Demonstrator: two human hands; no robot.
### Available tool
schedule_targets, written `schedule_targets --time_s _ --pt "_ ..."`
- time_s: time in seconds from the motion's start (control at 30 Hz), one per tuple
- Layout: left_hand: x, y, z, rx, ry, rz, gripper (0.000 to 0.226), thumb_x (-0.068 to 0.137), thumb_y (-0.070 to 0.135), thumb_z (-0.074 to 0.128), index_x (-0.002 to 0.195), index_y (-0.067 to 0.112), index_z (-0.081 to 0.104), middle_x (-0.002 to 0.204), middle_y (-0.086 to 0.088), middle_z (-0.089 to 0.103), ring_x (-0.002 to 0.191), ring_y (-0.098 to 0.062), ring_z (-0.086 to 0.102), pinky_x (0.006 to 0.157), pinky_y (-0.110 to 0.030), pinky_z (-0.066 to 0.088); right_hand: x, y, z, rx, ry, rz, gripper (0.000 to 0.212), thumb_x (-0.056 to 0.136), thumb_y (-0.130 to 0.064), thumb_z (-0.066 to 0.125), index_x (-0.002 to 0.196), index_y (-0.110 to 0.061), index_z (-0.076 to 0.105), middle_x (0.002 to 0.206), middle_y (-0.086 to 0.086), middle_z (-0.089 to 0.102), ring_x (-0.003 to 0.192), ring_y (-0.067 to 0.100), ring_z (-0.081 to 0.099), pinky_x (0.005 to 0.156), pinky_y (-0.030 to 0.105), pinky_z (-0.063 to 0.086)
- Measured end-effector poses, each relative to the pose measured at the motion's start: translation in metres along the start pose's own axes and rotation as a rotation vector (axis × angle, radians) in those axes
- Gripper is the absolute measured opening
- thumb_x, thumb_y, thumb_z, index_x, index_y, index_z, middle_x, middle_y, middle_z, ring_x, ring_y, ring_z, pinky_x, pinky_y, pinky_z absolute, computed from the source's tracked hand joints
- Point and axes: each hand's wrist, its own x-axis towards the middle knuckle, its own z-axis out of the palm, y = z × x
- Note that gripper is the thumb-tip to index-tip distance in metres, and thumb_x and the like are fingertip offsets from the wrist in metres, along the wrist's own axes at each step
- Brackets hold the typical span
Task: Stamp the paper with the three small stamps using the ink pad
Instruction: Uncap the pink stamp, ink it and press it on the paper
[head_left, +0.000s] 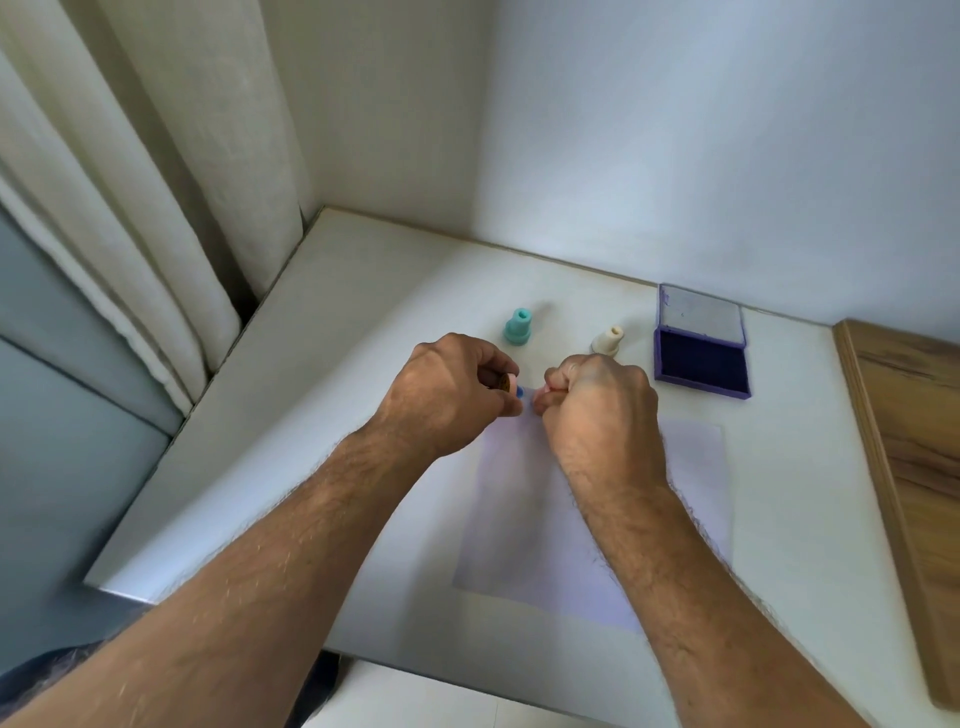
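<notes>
Both grips curled tight: L hand (447, 395) pinches pink stamp (511, 385), R hand (597, 395) pinches its cap (543, 391).

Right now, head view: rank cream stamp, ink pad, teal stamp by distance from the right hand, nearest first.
From the right hand:
1. cream stamp, standing just beyond the knuckles, almost touching in this view.
2. ink pad, open, to the right and slightly behind.
3. teal stamp, upright, behind and to the left, closer to the left hand.

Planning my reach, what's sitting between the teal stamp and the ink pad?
The cream stamp stands upright between the teal stamp and the open ink pad, shown in the head view.
</notes>
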Motion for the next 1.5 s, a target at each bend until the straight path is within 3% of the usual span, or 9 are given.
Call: schedule_targets --time_s 0.17,0.27,0.33,0.53,0.63,0.73,0.93,1.37,1.5 --pt "0.000 0.001 0.000 0.032 0.005 0.011 0.029 0.080 0.026 0.078 0.108 0.030 0.072 0.094 0.013 0.072 0.084 -0.005 0.066 0.055 -0.011 0.041 0.005 0.008 0.004 0.154 -0.017 0.095 0.018 0.085 -0.025 0.075 0.102 -0.018 0.075 0.092 0.001 0.075 0.086 0.018 0.068 0.082 0.026 0.054" --pt "-0.002 0.003 0.001 0.069 0.010 0.032 0.029 0.080 0.026 0.077 0.109 0.030 0.072 0.096 0.012 0.072 0.088 -0.009 0.066 0.060 -0.015 0.044 -0.002 0.017 -0.010 0.559 0.104 0.189 0.020 0.078 -0.019 0.081 0.098 -0.019 0.076 0.080 -0.008 0.076 0.076 0.008 0.073 0.081 0.029 0.059" --pt "-0.004 0.004 0.001 0.074 0.014 0.038 0.029 0.081 0.025 0.076 0.109 0.029 0.072 0.097 0.011 0.072 0.089 -0.010 0.066 0.064 -0.017 0.046 -0.007 0.023 -0.025 0.886 0.128 0.315 0.024 0.076 -0.017 0.083 0.099 -0.015 0.075 0.076 -0.003 0.076 0.073 0.013 0.075 0.074 0.030 0.061" --pt "-0.014 0.012 -0.003 -0.160 0.023 0.052 0.025 0.079 0.021 0.079 0.102 0.028 0.074 0.087 0.013 0.074 0.082 -0.008 0.070 0.062 -0.014 0.046 -0.031 0.028 -0.062 1.369 -0.006 0.570 0.015 0.086 -0.003 0.071 0.102 -0.002 0.069 0.089 0.015 0.076 0.084 0.027 0.076 0.073 0.034 0.062" --pt "-0.018 0.014 -0.004 -0.280 -0.005 0.080 0.022 0.078 0.019 0.079 0.098 0.028 0.075 0.088 0.011 0.076 0.083 -0.013 0.073 0.076 -0.029 0.056 -0.041 0.037 -0.069 1.459 -0.078 0.631 0.017 0.086 0.000 0.069 0.103 0.001 0.068 0.093 0.018 0.076 0.087 0.030 0.075 0.074 0.035 0.062" --pt "-0.018 0.015 -0.002 -0.339 -0.044 0.099 0.024 0.079 0.018 0.079 0.099 0.032 0.076 0.096 0.014 0.075 0.085 -0.009 0.074 0.085 -0.034 0.055 -0.047 0.048 -0.070 1.551 -0.120 0.658 0.020 0.086 0.001 0.067 0.106 0.003 0.067 0.095 0.020 0.076 0.088 0.031 0.075 0.073 0.035 0.062" --pt "-0.013 0.020 0.006 -0.440 -0.107 0.139 0.034 0.077 0.006 0.080 0.104 0.026 0.073 0.097 0.000 0.077 0.090 -0.018 0.075 0.099 -0.051 0.050 -0.032 0.058 -0.053 1.647 -0.166 0.670 0.026 0.086 0.001 0.066 0.111 0.004 0.064 0.092 0.019 0.076 0.084 0.029 0.076 0.072 0.034 0.062" --pt "-0.002 0.025 0.021 -0.485 -0.122 0.176 0.030 0.074 0.002 0.081 0.100 0.016 0.077 0.092 -0.001 0.079 0.091 -0.015 0.075 0.091 -0.031 0.056 -0.003 0.057 -0.035 1.595 -0.241 0.539 0.020 0.086 0.005 0.063 0.105 0.001 0.066 0.096 0.021 0.075 0.083 0.029 0.075 0.078 0.037 0.061" --pt "-0.002 0.027 0.020 -0.505 -0.138 0.194 0.028 0.075 -0.001 0.079 0.096 0.017 0.078 0.090 0.000 0.080 0.087 -0.012 0.076 0.081 -0.020 0.056 -0.002 0.059 -0.033 1.561 -0.228 0.512 0.020 0.087 0.005 0.063 0.105 0.001 0.067 0.096 0.021 0.075 0.084 0.030 0.075 0.078 0.037 0.061"
